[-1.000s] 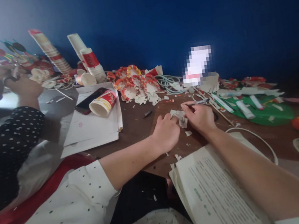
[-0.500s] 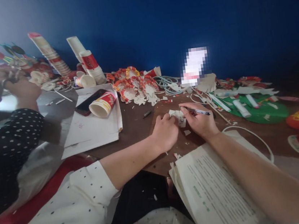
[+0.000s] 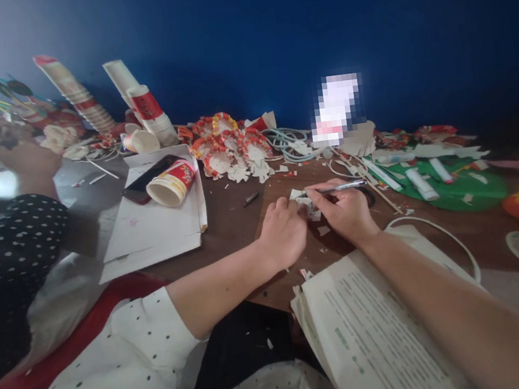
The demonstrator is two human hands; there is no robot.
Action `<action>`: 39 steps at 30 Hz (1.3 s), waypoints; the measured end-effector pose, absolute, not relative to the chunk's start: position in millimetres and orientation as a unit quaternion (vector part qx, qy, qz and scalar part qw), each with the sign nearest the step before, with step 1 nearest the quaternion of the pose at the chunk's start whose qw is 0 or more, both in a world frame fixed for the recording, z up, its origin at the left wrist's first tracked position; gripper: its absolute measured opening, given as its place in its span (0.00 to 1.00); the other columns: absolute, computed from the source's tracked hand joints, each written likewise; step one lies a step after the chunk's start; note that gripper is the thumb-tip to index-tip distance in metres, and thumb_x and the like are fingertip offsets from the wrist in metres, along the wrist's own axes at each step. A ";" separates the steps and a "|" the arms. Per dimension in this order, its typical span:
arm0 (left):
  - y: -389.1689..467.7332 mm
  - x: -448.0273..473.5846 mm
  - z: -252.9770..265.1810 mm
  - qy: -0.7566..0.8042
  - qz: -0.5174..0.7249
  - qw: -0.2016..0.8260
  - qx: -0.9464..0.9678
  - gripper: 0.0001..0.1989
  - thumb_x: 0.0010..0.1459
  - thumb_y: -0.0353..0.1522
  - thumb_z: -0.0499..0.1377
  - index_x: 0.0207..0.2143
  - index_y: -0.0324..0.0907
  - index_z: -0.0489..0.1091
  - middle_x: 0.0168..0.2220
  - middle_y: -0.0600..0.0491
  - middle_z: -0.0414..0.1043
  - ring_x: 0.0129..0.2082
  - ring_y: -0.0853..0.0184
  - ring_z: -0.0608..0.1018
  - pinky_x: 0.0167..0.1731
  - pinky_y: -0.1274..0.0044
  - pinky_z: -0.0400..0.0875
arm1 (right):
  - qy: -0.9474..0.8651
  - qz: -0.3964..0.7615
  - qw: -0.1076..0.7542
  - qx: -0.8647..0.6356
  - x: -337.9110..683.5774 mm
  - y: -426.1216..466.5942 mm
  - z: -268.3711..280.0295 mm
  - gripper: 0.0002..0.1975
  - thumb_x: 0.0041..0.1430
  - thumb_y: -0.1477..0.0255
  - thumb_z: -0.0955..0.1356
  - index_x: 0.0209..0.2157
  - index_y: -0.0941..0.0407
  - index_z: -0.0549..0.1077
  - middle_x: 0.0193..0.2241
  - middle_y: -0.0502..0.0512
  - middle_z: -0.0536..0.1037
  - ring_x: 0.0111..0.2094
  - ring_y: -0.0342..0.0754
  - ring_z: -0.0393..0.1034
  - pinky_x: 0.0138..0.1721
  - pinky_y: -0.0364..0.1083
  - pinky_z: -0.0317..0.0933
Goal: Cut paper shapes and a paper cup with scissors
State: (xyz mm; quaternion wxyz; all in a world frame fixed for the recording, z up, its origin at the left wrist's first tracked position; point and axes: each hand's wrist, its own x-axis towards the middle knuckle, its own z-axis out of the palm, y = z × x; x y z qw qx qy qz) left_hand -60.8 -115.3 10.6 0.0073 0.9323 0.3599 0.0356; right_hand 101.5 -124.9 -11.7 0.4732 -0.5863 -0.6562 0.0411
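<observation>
My right hand grips a pen with a clear barrel, its writing end pointing left. Under the pen lies a small white cut paper piece on a brown board. The fingers of my left hand are curled, pressing the left edge of that paper piece down; the fingertips are partly hidden. A black pen cap rests on the table left of the board, and small paper scraps lie around the piece.
At left a white folder carries a phone and a tipped paper cup. Behind are stacked cups and red-and-white paper cutouts. Markers lie on a green sheet. A co-worker's hands are far left.
The pen has swung from slanting down rightward to nearly level, and its tip now sits on the paper piece. My left hand stays in place; the view has shifted slightly.
</observation>
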 end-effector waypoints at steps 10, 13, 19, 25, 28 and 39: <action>-113.7 -62.9 11.4 0.353 0.024 0.013 0.935 0.18 0.61 0.26 0.47 0.52 0.34 0.67 0.42 0.40 0.71 0.45 0.54 0.69 0.43 0.65 0.63 | -0.646 0.086 0.454 -0.607 101.3 -122.4 -15.5 0.12 0.58 0.64 0.68 0.30 0.56 0.79 0.34 0.58 0.82 0.39 0.54 0.77 0.46 0.50 0.67; -113.2 -62.8 10.6 0.353 0.024 0.014 0.935 0.19 0.60 0.26 0.47 0.52 0.34 0.68 0.42 0.40 0.71 0.46 0.54 0.69 0.43 0.65 0.63 | -0.654 0.080 0.444 -0.607 100.4 -121.2 -17.1 0.12 0.58 0.64 0.67 0.29 0.56 0.79 0.34 0.59 0.82 0.39 0.54 0.76 0.47 0.51 0.67; -113.5 -62.4 11.9 0.356 0.016 0.013 0.934 0.17 0.60 0.26 0.48 0.49 0.34 0.69 0.42 0.40 0.71 0.46 0.54 0.69 0.44 0.65 0.64 | -0.667 0.048 0.423 -0.612 98.9 -119.7 -17.9 0.11 0.59 0.65 0.67 0.30 0.56 0.79 0.33 0.58 0.81 0.39 0.54 0.76 0.46 0.50 0.67; -113.0 -62.2 12.1 0.351 0.017 0.010 0.936 0.17 0.60 0.26 0.49 0.49 0.34 0.69 0.42 0.40 0.71 0.46 0.54 0.69 0.42 0.66 0.64 | -0.667 0.025 0.403 -0.626 98.2 -118.8 -18.0 0.11 0.60 0.65 0.66 0.31 0.54 0.79 0.34 0.58 0.81 0.38 0.54 0.76 0.44 0.50 0.68; -113.2 -62.3 13.1 0.351 0.015 0.013 0.936 0.18 0.61 0.26 0.48 0.51 0.34 0.67 0.42 0.41 0.71 0.46 0.54 0.69 0.42 0.66 0.64 | -0.665 0.016 0.400 -0.630 99.8 -117.2 -18.1 0.11 0.60 0.65 0.66 0.31 0.54 0.79 0.34 0.58 0.81 0.38 0.53 0.76 0.45 0.49 0.67; -113.0 -62.5 11.7 0.349 0.023 0.003 0.937 0.18 0.61 0.26 0.48 0.52 0.34 0.65 0.42 0.41 0.71 0.45 0.54 0.70 0.41 0.66 0.64 | -0.654 0.016 0.407 -0.638 102.9 -110.9 -18.8 0.10 0.59 0.66 0.67 0.32 0.55 0.79 0.35 0.59 0.81 0.39 0.54 0.76 0.45 0.50 0.67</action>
